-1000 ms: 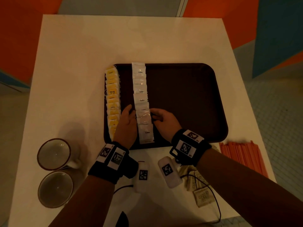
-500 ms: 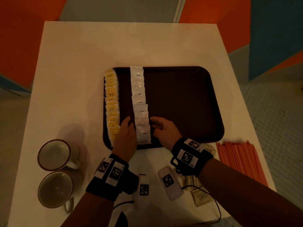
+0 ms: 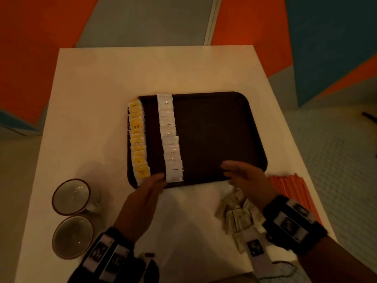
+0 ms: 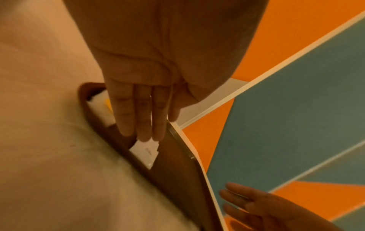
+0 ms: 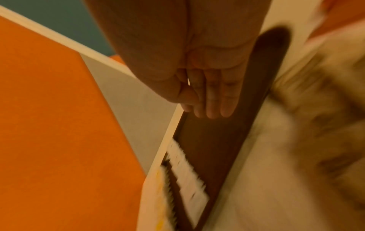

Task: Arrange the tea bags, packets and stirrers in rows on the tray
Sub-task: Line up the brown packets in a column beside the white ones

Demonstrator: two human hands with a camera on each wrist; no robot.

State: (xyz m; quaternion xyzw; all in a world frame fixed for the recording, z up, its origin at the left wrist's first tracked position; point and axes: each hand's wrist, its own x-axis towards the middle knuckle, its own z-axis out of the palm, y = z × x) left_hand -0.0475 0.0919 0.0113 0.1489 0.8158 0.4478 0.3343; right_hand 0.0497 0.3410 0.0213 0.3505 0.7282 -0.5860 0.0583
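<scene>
Holding two neat rows, my dark rounded tray (image 3: 214,127) carries yellow tea bags (image 3: 138,144) and glossy white packets (image 3: 170,137); my left hand (image 3: 142,199) and right hand (image 3: 246,180) hover flat, fingers straight, empty.

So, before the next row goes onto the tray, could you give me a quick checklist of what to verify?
1. Left hand free: ok, fingers straight, holding nothing.
2. Right hand free: ok, open.
3. Yellow tea bags in a row: ok.
4. White packets in a row: ok, roughly straight.
5. Tray has bare space right of the packets: ok.
6. Brown packets and orange stirrers on the tray: not ok.
</scene>
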